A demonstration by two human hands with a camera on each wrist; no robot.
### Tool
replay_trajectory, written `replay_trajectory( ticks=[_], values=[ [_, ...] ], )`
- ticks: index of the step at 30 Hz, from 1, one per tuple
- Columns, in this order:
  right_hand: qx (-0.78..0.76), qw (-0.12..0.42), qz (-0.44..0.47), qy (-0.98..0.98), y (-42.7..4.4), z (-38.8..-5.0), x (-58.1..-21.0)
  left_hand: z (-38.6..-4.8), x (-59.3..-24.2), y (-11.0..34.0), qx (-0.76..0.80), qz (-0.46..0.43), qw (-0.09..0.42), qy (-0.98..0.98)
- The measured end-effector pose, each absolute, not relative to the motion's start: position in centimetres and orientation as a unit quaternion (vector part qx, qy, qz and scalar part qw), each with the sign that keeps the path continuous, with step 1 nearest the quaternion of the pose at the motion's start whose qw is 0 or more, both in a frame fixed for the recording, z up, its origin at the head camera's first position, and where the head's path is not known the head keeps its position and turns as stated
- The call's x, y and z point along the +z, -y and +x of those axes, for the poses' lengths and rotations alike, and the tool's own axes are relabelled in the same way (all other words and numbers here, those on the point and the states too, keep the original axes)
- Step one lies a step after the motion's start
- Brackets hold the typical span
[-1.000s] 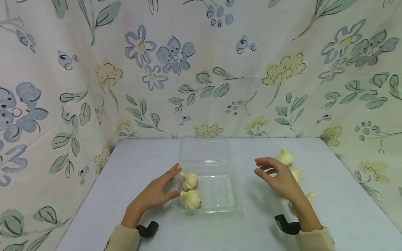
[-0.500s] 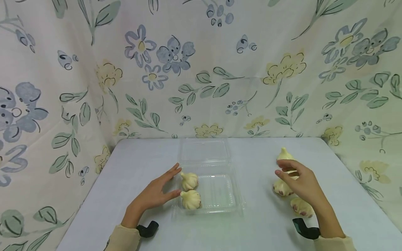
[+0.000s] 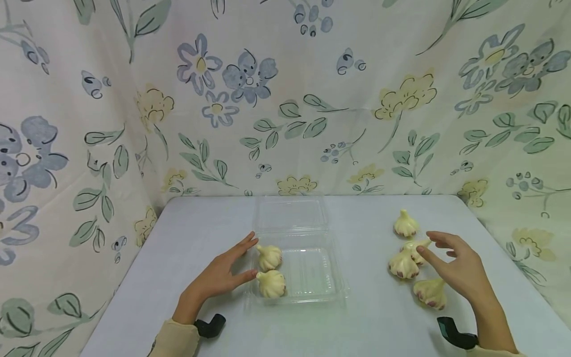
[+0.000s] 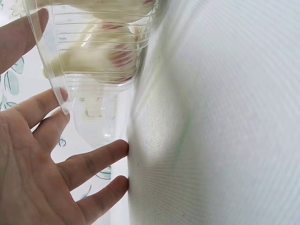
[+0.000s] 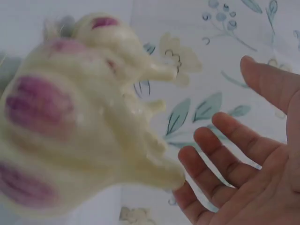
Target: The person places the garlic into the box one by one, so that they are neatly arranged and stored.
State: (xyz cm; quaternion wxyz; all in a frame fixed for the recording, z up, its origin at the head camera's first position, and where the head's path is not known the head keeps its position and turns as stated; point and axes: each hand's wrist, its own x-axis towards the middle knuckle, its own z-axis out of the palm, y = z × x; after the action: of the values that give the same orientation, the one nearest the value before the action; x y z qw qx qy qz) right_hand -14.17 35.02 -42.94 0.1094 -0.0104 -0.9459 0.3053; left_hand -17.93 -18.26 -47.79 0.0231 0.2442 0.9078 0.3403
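My left hand [image 3: 220, 272] rests at the left side of a clear plastic box [image 3: 308, 300], thumb and fingers spread. In the left wrist view its fingertips touch the box's rim [image 4: 44, 61], and two other fingertips meet the tabletop. Two garlic bulbs [image 3: 271, 284] lie in the left part of the box, one behind the other. My right hand [image 3: 464, 267] hovers empty at the right, fingers relaxed and apart, beside several loose garlic bulbs [image 3: 403, 265]. Nearest to it is a bulb [image 3: 430, 293] with its stem toward the palm; in the right wrist view a large bulb [image 5: 65, 136] shows purple patches.
The box's transparent lid [image 3: 291, 213] lies folded back behind it. A white table [image 3: 370, 317] carries everything, its far edge against a floral cloth [image 3: 294, 144]. One garlic bulb [image 3: 406, 224] sits farther back than the other loose ones.
My right hand has moved to the right, passing over the loose garlic bulbs and uncovering them. The left hand and the box have stayed in place.
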Motion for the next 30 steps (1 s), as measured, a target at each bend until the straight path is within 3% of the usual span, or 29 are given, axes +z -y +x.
replay_trajectory(
  ticks=[7,21,30],
  values=[
    [0.319,-0.018,-0.022,0.947,-38.2,-13.5,-44.0,-18.0,-47.8,18.2,0.337,0.246,0.022,-0.909],
    [0.426,-0.199,0.020,0.883,-41.4,-13.2,-46.9,-18.1,-47.9,18.4,0.337,0.245,0.025,-0.909],
    [0.470,-0.268,0.055,0.839,-42.0,-13.1,-47.5,-18.1,-48.0,18.3,0.339,0.246,0.023,-0.908]
  ],
)
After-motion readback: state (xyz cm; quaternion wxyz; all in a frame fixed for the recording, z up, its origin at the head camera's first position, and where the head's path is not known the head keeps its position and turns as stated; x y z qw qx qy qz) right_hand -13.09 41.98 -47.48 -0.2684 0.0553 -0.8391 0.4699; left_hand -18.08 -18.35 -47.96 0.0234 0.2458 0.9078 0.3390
